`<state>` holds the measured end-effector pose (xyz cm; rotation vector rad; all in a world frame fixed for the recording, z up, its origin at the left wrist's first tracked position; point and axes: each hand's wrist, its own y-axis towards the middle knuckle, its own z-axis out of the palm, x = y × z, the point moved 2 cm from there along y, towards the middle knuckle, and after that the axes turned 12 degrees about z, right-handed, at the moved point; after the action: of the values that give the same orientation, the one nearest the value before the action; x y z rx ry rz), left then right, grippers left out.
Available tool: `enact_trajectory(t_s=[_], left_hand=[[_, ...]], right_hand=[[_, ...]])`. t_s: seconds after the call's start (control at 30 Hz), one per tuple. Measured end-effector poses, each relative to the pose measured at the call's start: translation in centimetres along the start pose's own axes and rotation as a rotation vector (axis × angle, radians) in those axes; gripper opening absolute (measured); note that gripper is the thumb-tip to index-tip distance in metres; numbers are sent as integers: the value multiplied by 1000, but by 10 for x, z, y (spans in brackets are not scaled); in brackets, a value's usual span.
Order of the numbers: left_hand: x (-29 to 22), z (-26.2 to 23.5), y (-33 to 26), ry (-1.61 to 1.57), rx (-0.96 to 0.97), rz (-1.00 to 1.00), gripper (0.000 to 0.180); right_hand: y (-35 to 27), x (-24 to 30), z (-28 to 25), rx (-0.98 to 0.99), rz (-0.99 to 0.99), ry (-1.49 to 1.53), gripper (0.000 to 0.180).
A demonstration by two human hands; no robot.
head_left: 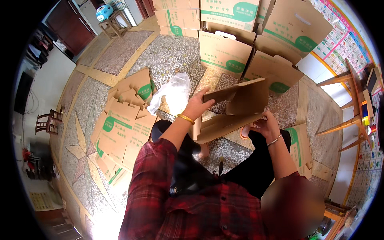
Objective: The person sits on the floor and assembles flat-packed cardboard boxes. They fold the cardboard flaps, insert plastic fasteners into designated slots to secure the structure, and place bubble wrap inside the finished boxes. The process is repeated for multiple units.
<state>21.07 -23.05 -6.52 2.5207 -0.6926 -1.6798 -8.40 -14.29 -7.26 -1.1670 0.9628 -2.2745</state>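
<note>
A brown cardboard box [248, 100], partly folded up with its inside showing, is held above the floor in front of my knees. My left hand [197, 105], below a gold bangle, grips the box's left edge with the thumb over it. At the near right edge my right hand [267, 126] pinches the cardboard between thumb and fingers. A crumpled white plastic bag [176, 94] lies on the floor just left of the box. Farther left, flat cardboard blanks [122, 132] with green print lie in a loose pile.
Folded cartons [222, 52] stand stacked ahead, more leaning at the right [272, 70]. Another flat blank [299, 146] lies beside my right knee. A wooden stool [114, 22], a small chair [49, 122] and a wooden table [348, 100] stand around the patterned stone floor [86, 120].
</note>
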Motion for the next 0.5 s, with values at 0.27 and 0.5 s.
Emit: enact_trajectory(t_s=[0.27,0.5], left_hand=[[-79,44,-35,457,87,579,41],[-132,55,-46,513,51,805,53]], right_hand=[[-35,18,-15,252,-193,-26,34],[-62,52,0,431,-415,-155,39]])
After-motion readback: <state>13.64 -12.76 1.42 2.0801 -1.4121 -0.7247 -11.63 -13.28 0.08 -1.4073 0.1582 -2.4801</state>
